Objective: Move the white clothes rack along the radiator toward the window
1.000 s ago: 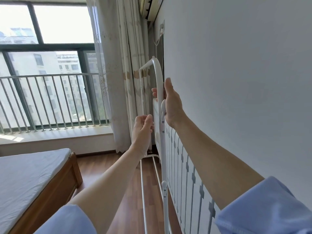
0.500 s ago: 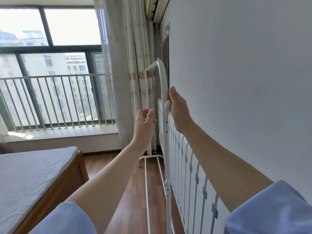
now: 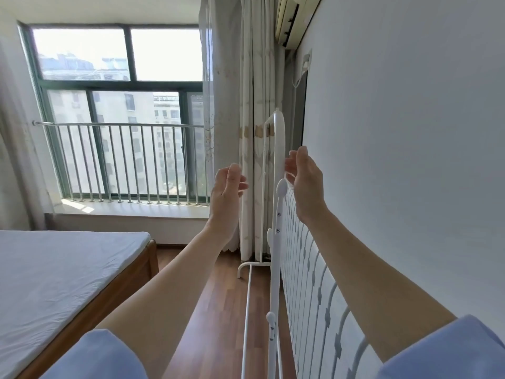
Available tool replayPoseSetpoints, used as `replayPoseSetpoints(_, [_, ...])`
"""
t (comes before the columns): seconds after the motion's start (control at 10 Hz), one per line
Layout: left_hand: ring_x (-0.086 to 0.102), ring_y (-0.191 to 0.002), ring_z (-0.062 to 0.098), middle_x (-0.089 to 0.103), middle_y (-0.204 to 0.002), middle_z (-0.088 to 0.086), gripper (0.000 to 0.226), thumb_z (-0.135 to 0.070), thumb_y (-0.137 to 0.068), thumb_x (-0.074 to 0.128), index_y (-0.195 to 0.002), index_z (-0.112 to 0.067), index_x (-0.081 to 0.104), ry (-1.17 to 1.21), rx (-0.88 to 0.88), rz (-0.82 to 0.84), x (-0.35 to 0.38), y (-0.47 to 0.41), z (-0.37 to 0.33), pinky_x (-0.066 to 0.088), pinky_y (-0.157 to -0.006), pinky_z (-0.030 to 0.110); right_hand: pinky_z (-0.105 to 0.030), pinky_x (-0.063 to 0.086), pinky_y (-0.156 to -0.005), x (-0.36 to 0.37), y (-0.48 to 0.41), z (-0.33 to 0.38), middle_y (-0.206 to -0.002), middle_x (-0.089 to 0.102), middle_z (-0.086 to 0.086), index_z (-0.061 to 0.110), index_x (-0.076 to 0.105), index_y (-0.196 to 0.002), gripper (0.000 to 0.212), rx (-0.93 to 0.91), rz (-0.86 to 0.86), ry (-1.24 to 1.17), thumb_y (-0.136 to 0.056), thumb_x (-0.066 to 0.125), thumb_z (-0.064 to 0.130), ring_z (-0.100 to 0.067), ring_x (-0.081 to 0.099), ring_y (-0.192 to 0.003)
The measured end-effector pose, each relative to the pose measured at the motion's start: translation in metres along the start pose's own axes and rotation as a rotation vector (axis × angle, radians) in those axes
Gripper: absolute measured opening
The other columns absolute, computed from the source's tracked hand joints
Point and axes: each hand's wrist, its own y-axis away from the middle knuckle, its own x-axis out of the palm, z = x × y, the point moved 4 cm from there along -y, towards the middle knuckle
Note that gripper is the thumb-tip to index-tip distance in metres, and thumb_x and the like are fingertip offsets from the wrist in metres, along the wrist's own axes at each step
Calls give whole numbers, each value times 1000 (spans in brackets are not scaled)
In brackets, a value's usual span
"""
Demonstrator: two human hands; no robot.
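Observation:
The white clothes rack (image 3: 275, 258) stands upright on the wood floor, right beside the white radiator (image 3: 306, 272) along the right wall. Its far foot bar rests near the curtain by the window (image 3: 120, 105). My right hand (image 3: 304, 181) hovers just right of the rack's top post, fingers apart, not gripping it. My left hand (image 3: 226, 195) is raised to the left of the rack, fingers loosely curled and holding nothing, clear of the frame.
A bed (image 3: 62, 283) with a white sheet and wooden frame fills the left. Curtains (image 3: 251, 132) hang in the corner past the rack. An air conditioner (image 3: 295, 17) is mounted high on the right wall. A strip of wood floor (image 3: 218, 310) runs between bed and rack.
My right hand has let go of the rack's top post and opened. My left hand has drawn away to the left. The view has pulled back and shows more of the room.

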Motion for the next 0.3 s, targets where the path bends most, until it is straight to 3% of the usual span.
replayPoseSetpoints(0.1, [58,-91,20,57,-91,3,23,-36,-96,38,-89,-20,53,40,8,-48,-6,-5,-2,44,-89,36,-40,44,-97,-11,-4,-4,-107,57,-31,5,58,-95,45,-16,1,31,-98,33,43,-33,55,-91])
replayPoseSetpoints(0.2, [59,-95,20,58,-93,1,22,-39,-95,38,-90,-24,54,25,16,-62,-9,-5,-8,44,-92,38,-33,47,-93,-19,-4,-6,-102,60,-23,7,58,-106,47,-15,6,78,-96,37,48,-19,55,-86])
replayPoseSetpoints(0.3, [59,-96,20,58,-93,0,22,-39,-95,38,-89,-25,54,51,36,-63,-11,-9,-10,44,-93,40,-38,44,-105,-23,-6,-10,-103,61,2,8,55,-124,55,13,-14,58,-94,39,51,-16,58,-106])
